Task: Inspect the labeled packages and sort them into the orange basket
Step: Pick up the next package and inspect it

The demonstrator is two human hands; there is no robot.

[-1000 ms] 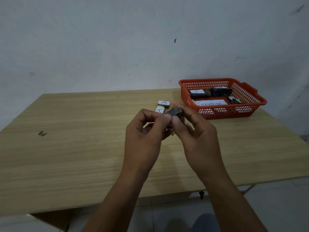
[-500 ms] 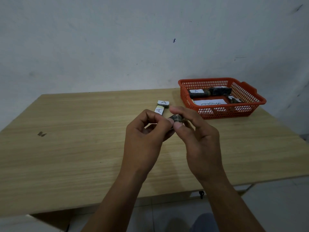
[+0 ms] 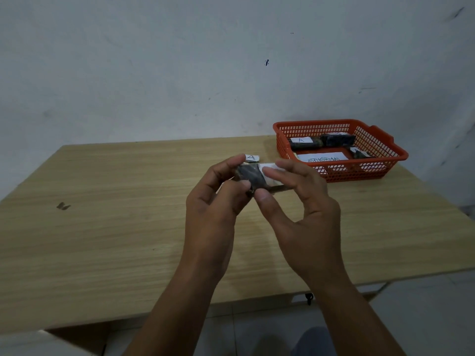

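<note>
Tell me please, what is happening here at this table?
A person holds a small dark package with a white label above the light wooden table, pinching it between the left hand and the right hand, apparently inspecting it. Another small package labelled A lies on the table behind the hands. The orange plastic basket already holds several dark packages and a white paper sign.

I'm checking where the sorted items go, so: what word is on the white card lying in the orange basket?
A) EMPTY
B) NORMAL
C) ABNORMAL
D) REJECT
C: the white card on the floor of the orange basket reads ABNORMAL, lying beside the dark packages already placed there.
</note>
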